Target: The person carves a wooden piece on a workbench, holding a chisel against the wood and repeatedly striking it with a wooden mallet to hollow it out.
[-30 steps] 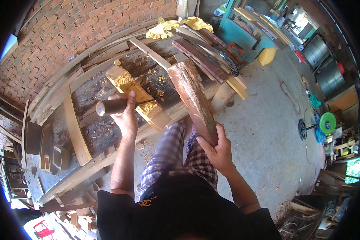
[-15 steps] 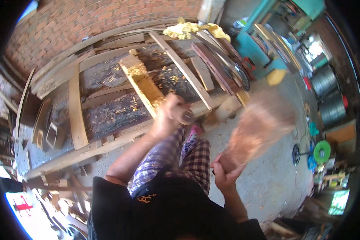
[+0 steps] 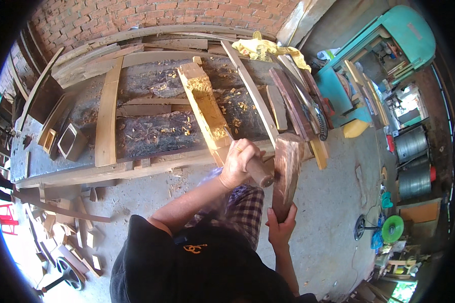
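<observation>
While my right hand clamps the dark wood slab upright off the tabletop's near edge, my left hand grips the mallet against it; pale notched beam lies part-carved, chips scattered; shaping seems unfinished.

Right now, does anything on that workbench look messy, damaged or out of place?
Yes: pale wood chips lie scattered over the dark workbench, around the long pale beam with a rough trough hacked into it. More offcuts litter the floor. The left hand grips a chisel handle; the right hand holds a wooden mallet.
</observation>
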{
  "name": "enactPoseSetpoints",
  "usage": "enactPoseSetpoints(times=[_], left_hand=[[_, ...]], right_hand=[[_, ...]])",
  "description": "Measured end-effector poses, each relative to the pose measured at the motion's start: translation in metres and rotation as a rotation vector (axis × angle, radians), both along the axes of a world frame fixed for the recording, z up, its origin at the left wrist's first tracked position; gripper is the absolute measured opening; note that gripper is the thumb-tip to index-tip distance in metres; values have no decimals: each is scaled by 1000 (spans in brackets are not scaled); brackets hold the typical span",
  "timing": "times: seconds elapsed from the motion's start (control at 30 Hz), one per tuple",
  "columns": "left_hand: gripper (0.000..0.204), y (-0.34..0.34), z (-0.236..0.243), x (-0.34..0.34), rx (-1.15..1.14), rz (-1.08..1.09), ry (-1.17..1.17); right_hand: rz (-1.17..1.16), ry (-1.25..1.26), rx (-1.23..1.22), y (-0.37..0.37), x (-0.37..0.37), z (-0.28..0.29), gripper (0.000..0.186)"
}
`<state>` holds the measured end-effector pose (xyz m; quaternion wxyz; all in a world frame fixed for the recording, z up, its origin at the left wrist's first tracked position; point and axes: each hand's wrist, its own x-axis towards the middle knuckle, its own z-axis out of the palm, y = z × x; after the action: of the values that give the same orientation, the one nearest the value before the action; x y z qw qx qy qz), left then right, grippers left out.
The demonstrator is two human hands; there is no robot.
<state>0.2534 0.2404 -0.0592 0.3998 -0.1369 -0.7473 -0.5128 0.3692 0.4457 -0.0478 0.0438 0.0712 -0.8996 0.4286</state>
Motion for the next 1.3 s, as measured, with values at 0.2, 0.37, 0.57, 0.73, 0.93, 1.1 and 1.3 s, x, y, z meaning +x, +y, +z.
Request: enactPoseSetpoints(times=[0.2,0.37,0.57,0.73,0.93,1.1,1.3], left_hand=[[29,-6,7,-4,-117,-104,-10],[27,0,9,-12,-57,-52,-45],[28,8,1,-14,-40,16,-3],[26,10,-5,-12,-26,33,24],[25,11,-9,-10,-25,58,96],[29,11,-8,-12,-19,87,102],[34,9,-6,-10,-44,88,119]], right_hand=[[-215,85,-490,0,15,27,33],[45,235,-348,-7,17,29,34],[-169,158,-133,-7,14,3,23],[-38,275,-161,-6,8,-13,46],[-233,297,-573,-8,6,-28,42],[-132,310,109,-9,10,-32,40],[-296,273,-603,-7,8,-33,29]])
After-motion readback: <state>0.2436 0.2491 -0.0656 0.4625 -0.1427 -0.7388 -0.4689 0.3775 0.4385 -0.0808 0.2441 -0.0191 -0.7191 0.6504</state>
